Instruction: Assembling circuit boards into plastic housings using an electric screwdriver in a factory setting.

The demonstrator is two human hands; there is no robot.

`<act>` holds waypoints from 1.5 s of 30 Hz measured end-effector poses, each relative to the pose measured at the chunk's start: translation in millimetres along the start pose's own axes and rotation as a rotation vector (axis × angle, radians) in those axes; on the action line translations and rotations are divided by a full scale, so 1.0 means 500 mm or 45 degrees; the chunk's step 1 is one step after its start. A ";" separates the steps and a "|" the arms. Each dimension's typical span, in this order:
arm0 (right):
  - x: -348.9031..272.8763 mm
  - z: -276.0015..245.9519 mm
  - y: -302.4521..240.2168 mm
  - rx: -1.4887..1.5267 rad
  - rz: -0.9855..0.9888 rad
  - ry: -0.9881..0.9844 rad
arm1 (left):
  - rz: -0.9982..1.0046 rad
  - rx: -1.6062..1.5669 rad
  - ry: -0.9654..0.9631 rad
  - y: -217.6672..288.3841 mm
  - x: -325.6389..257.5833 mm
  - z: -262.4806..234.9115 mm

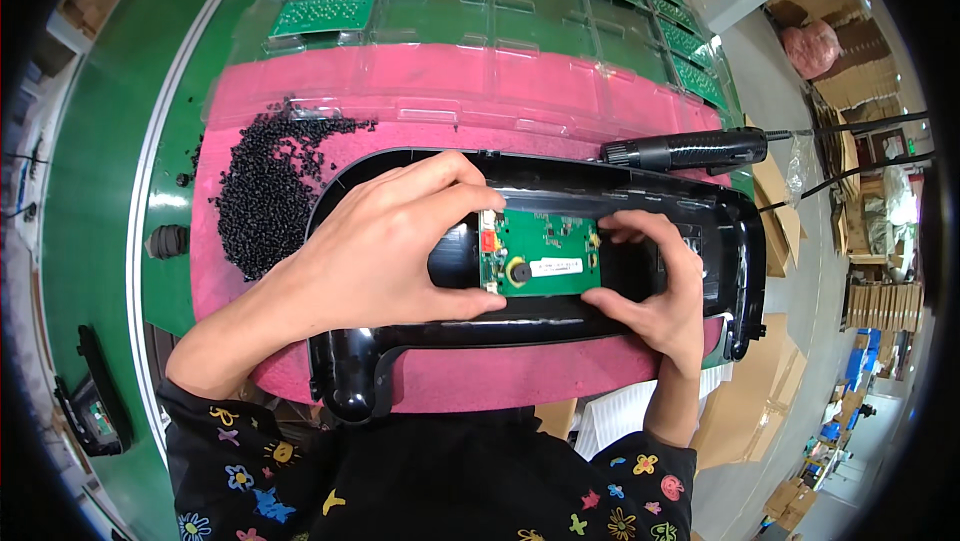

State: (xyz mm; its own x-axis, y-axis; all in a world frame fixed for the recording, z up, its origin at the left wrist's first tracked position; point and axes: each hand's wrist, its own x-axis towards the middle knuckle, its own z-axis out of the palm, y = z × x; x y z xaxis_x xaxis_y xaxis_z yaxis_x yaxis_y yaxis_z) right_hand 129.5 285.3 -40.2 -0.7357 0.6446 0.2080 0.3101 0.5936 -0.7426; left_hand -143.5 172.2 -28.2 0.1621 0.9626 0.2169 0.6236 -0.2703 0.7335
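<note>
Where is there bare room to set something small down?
The pink mat is bare between the black housing and the black shirt; a narrower strip lies mostly free between housing and clear tray. Crowded: the heap of tiny black parts at left, the electric screwdriver at right, and mid-housing, where left hand and right hand hold the circuit board.

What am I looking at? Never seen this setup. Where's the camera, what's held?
No robot here, just a person's two bare hands. The picture comes from a fisheye camera worn on the head, looking down, so straight edges bend near the rim. The left hand and right hand grip a green circuit board at its two ends, above a black plastic shell; I can't tell whether they touch. The shell lies on a pink mat. To its left is a heap of small black pieces; beyond it, a black corded tool and clear trays with more boards.
</note>
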 end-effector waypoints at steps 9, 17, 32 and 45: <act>0.014 0.009 -0.001 -0.175 -0.077 0.005 | -0.067 0.192 -0.043 -0.011 0.004 0.006; 0.028 0.010 0.000 -0.219 -0.091 -0.039 | -0.097 0.235 -0.131 -0.016 0.012 0.000; 0.052 0.001 0.005 -0.228 -0.076 -0.063 | -0.100 0.205 -0.140 -0.028 0.029 -0.004; 0.075 -0.007 -0.035 -0.272 -0.291 0.039 | -0.092 0.248 -0.233 -0.024 0.040 -0.016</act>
State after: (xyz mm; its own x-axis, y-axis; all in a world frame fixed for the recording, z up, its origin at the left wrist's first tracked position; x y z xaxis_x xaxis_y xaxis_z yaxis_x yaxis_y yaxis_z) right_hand 98.8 300.8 -17.3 -0.7836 0.4951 0.3752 0.2609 0.8104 -0.5246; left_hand -153.9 194.6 -27.4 0.2361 0.9711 0.0352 0.7713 -0.2094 0.6011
